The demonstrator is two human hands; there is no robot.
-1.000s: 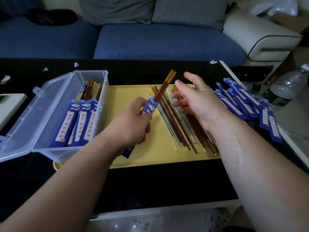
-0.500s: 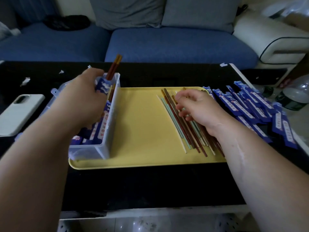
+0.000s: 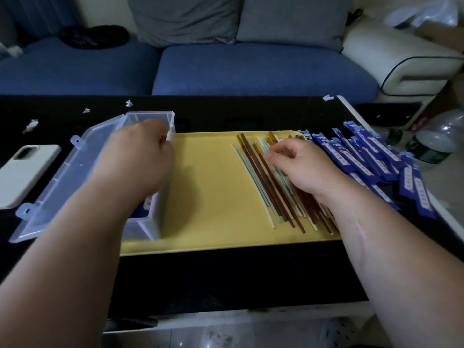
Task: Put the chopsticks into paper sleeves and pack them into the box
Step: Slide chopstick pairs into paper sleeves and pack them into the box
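A white phone lies at the left edge on the black bench. Next to it, the clear box stands with its lid open. The left hand reaches into the box and hides its own fingers, so I cannot tell their grip. A blue sleeved pair shows through the box wall. On the yellow tray, right of centre, the right hand lies over the loose chopsticks, its bent fingers pinching at them. The paper sleeves are piled at the right.
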